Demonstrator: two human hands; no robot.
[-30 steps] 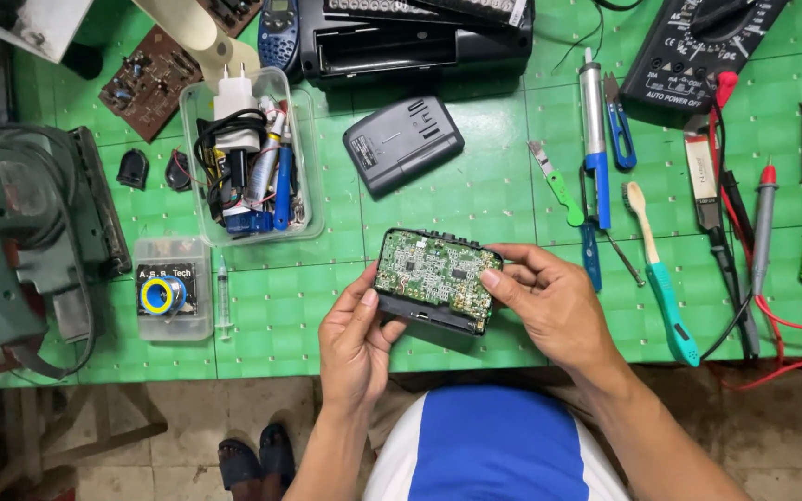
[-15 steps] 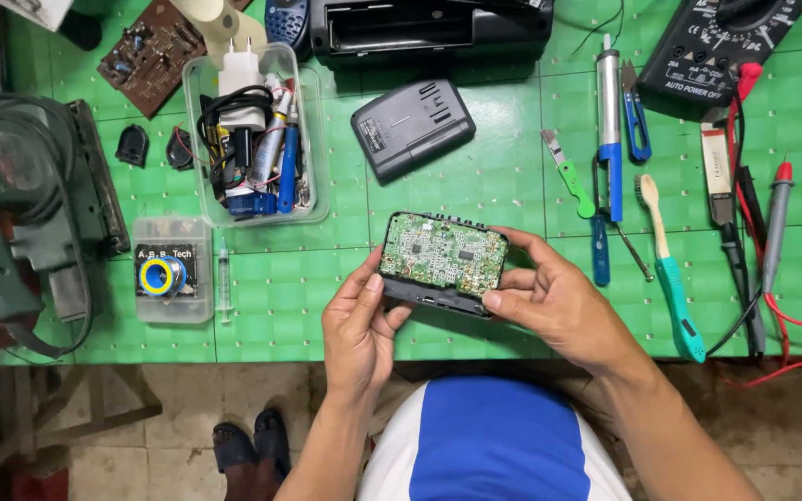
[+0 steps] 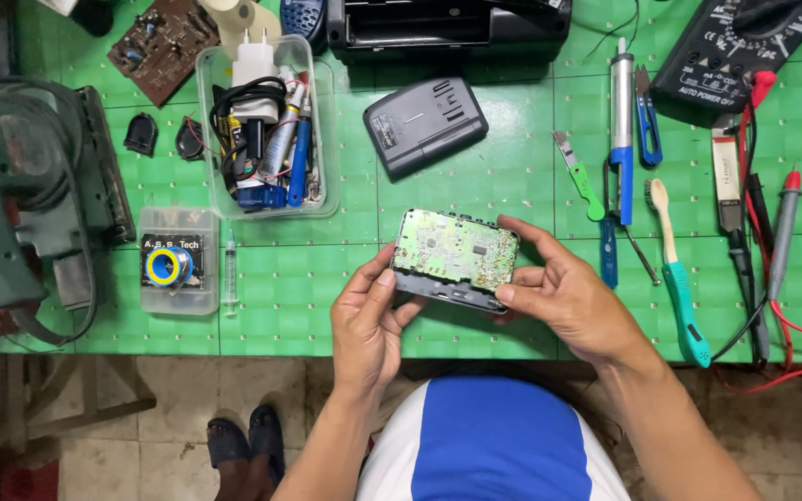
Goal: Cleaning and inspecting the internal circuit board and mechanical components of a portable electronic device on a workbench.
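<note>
At nine o'clock on the green worktop (image 3: 280,306) sits a small clear box (image 3: 176,261) with a dark label and a blue-and-yellow ring. At eleven o'clock stands a clear plastic tub (image 3: 266,130) of cables and pens. At centre, the left hand (image 3: 368,325) and right hand (image 3: 563,297) together grip a green circuit board (image 3: 455,258) in its dark casing. Above it, at twelve o'clock, lies a grey charger block (image 3: 424,123).
</note>
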